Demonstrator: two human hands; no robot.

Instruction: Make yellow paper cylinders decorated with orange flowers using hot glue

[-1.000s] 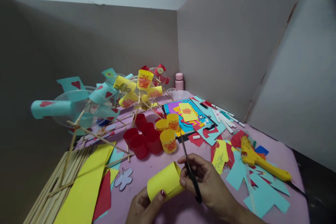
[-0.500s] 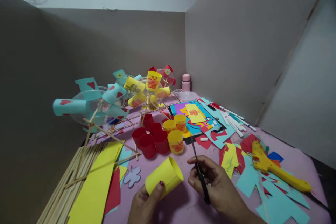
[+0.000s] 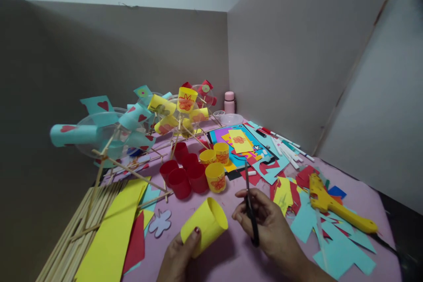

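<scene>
My left hand (image 3: 181,253) grips a yellow paper cylinder (image 3: 203,229) near the front of the table, thumb pressed on its side and the open end tilted to the upper right. In my right hand (image 3: 264,224) is a pair of scissors (image 3: 250,207), black-handled, blades pointing up and away. The scissors and the cylinder are apart. Just beyond stand several red paper cylinders (image 3: 180,183) and three yellow paper cylinders with orange butterfly drawings (image 3: 216,178). A pale flower-shaped cutout (image 3: 160,223) lies left of the held cylinder.
Stick-framed wheels with blue paper pieces (image 3: 102,110) and yellow ones (image 3: 165,103) stand at the back left. Wooden sticks (image 3: 69,233) and yellow paper (image 3: 112,229) lie at left. A yellow glue gun (image 3: 340,207), paper scraps (image 3: 343,246), markers (image 3: 287,150) and a pink bottle (image 3: 229,102) are on the right.
The view has turned slightly, so most things sit further left. Both hands keep their hold; the scissors point more steeply upward, and the cylinder's open end tips up a little more.
</scene>
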